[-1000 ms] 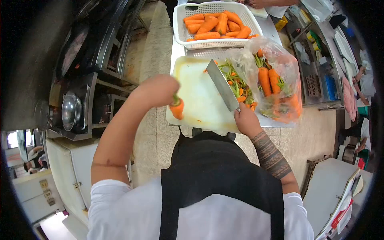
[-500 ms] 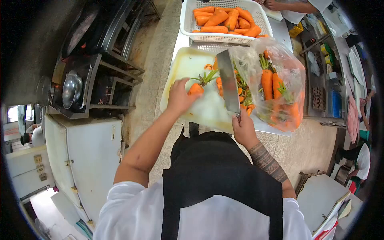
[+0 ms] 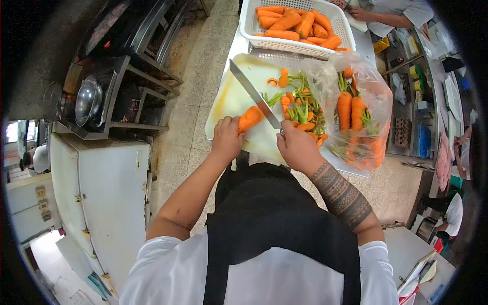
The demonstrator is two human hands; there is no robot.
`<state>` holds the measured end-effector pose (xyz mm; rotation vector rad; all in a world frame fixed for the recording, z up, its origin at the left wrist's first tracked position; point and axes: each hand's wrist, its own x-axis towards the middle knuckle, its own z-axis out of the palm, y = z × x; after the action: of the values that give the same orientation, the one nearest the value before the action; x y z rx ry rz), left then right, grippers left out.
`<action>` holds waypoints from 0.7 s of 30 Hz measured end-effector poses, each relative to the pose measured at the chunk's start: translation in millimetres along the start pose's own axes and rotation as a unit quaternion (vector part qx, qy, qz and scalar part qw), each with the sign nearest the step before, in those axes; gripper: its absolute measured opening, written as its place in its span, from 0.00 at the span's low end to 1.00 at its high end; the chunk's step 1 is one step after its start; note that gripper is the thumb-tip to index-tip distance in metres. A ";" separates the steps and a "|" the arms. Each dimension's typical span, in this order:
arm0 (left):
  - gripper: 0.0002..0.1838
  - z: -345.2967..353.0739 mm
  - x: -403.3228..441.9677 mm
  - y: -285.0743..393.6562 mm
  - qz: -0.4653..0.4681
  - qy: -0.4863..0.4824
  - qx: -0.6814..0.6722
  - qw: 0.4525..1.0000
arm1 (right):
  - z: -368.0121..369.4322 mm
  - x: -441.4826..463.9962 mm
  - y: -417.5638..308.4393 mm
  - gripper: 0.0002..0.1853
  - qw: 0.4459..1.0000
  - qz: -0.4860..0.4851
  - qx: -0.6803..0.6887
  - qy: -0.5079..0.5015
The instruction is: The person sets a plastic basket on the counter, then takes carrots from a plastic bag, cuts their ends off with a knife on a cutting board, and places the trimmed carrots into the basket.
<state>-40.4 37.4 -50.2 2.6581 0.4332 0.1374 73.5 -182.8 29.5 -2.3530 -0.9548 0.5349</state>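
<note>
My left hand point(image 3: 227, 136) is closed on a carrot point(image 3: 250, 119), holding it over the left part of the pale cutting board point(image 3: 229, 99). In my right hand point(image 3: 299, 146) is the handle of a cleaver point(image 3: 252, 93). Its blade slants up and left, at the carrot's leafy end; whether it touches the carrot I cannot tell. Green carrot tops and orange end pieces point(image 3: 305, 109) lie heaped on the right side of the board. Right beside them sits a clear plastic bag point(image 3: 368, 76) with whole carrots point(image 3: 344, 109) and greens in it.
Beyond the board stands a white perforated basket point(image 3: 246, 23) holding several trimmed carrots point(image 3: 286, 20). Another person's hand and arm point(image 3: 386, 19) are at the far right of the table. To the left are a metal stove stand with a steel bowl point(image 3: 89, 100) and a white fridge point(image 3: 109, 188).
The cleaver has swung left from upright beside the scraps to lie across the carrot's leafy end. My right hand moved left with it. The carrot has turned in my left hand.
</note>
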 end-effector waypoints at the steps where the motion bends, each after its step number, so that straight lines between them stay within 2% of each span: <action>1: 0.29 -0.1 -0.2 0.7 -0.002 -0.001 -0.004 1.000 | 0.1 2.7 -2.2 0.12 1.000 0.004 -0.003 -0.011; 8: 0.30 2.7 -1.4 -3.4 0.017 0.017 -0.004 1.000 | -5.6 13.9 -12.1 0.10 0.998 0.009 -0.033 -0.051; 13: 0.30 6.2 0.2 -6.2 0.011 -0.007 0.003 1.000 | 37.0 23.3 3.3 0.10 0.994 0.060 -0.047 -0.075; 19: 0.37 0.8 11.7 11.5 0.001 0.027 -0.001 1.000 | 43.3 16.4 9.8 0.11 0.997 0.063 -0.021 -0.032; 21: 0.37 3.2 27.8 14.7 0.008 -0.023 0.009 1.000 | 41.1 12.2 15.9 0.12 0.996 0.087 0.013 -0.023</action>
<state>-9.5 32.5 -45.9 2.6782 0.3993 0.0786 67.7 -169.9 -14.0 -2.4227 -0.7622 0.6689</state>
